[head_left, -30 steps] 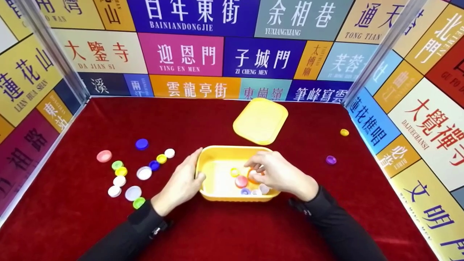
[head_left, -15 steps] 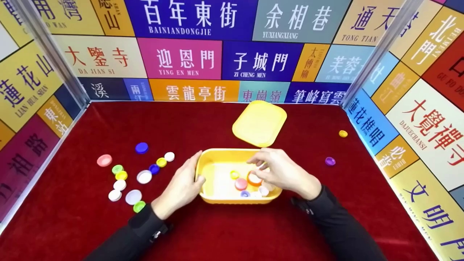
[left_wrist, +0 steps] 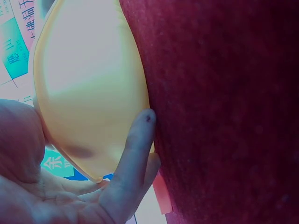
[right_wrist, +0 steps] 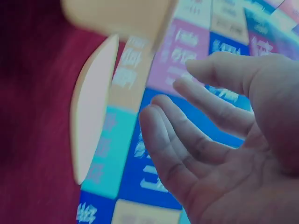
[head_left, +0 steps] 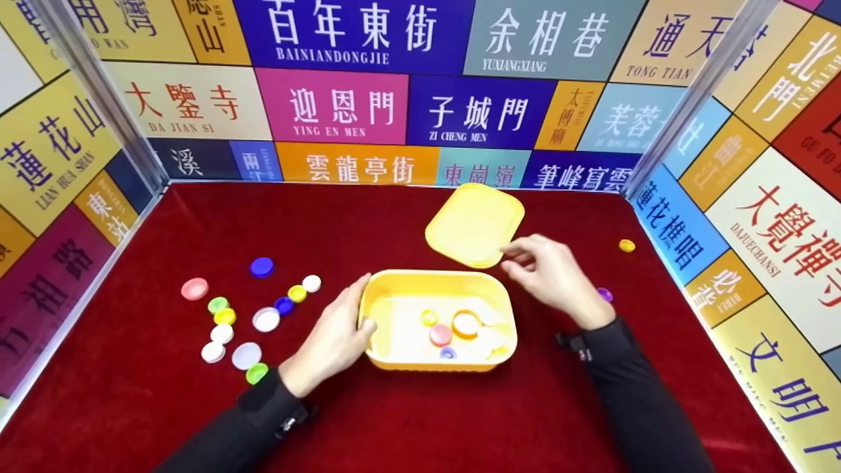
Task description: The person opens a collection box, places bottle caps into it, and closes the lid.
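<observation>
A yellow plastic box [head_left: 439, 365] stands in the middle of the table in the head view. Several bottle caps lie inside it, among them a pink cap [head_left: 440, 335] and an orange ring-shaped cap [head_left: 466, 324]; glare washes out its right end. My left hand [head_left: 336, 332] grips the box's left wall, thumb over the rim. In the left wrist view, fingers [left_wrist: 133, 154] lie along that yellow wall. Beyond the box's far right corner hovers my right hand [head_left: 548, 272], loosely bent and holding nothing. Its fingertips are near the yellow lid [head_left: 474, 225], apart from it in the right wrist view.
Left of the box several loose caps lie scattered, including a blue cap [head_left: 261, 267], a pink cap [head_left: 194, 289] and a green cap [head_left: 257, 373]. On the right are a yellow cap [head_left: 627, 246] and a partly hidden purple cap [head_left: 604, 295]. Printed panels enclose the red tabletop [head_left: 420, 420].
My right hand has come out of the box and moved up and right towards the lid. The left hand keeps its grip on the box wall.
</observation>
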Demonstrator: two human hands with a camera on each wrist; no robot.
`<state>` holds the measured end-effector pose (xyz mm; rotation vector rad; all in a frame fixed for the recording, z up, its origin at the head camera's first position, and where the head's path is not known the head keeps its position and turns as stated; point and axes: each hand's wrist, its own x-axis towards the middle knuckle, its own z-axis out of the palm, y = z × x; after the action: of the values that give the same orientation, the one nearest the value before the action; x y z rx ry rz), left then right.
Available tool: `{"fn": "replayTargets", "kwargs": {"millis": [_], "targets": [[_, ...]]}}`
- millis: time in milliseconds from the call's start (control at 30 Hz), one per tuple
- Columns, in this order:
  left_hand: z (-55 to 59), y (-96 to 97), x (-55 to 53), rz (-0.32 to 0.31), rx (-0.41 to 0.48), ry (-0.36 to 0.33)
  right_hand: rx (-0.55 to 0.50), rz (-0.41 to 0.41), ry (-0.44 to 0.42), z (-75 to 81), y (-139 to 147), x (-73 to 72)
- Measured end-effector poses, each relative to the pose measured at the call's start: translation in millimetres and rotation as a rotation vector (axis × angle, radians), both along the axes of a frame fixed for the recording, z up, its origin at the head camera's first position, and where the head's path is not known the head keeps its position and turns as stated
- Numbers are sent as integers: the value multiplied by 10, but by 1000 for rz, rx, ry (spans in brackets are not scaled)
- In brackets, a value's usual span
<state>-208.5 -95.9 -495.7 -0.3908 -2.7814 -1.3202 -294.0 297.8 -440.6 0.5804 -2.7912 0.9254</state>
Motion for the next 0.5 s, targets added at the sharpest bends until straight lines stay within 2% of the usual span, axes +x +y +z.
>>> {"fn": "replayTargets", "kwargs": {"millis": [233,500], "targets": [[-9,6,-6,3,-1,-12,58,-165,-68,-65,519,-330],[3,-13,-5,0,-6,-6,113,-284,-43,-237,1065,-664]]}}
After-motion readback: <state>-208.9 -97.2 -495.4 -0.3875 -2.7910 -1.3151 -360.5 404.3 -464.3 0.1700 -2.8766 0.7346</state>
